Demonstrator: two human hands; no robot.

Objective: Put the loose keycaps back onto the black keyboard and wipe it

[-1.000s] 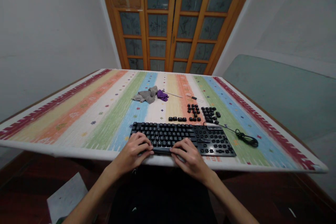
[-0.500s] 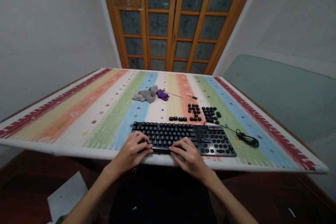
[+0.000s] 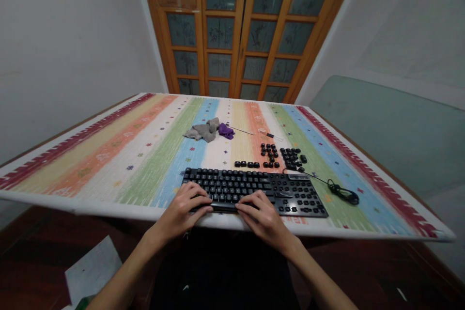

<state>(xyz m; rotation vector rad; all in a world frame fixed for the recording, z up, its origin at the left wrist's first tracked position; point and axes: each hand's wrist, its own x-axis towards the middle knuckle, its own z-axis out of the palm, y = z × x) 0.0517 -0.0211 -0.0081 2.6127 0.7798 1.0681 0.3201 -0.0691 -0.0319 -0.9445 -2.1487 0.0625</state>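
A black keyboard [image 3: 267,185] lies along the near edge of the table. Its left and middle part carries keycaps, while the right part shows bare switches. My left hand [image 3: 183,207] rests over its lower left, with curled fingers and thumb closed at the left end of the space bar [image 3: 224,206]. At the bar's other end, the closed fingers of my right hand [image 3: 264,215] touch the keyboard's front row. The palms hide the keys beneath them. Loose black keycaps [image 3: 269,154] sit in groups behind the keyboard.
A grey cloth [image 3: 205,131] and a purple cloth [image 3: 225,131] lie farther back, beside a thin rod [image 3: 242,131]. A small black-and-wire tool [image 3: 271,135] is to their right. The coiled cable [image 3: 343,193] sits right of the keyboard on the striped tablecloth [image 3: 145,155].
Both hands stay at the ends of the space bar. The whole view has shifted very slightly; nothing else has visibly moved.
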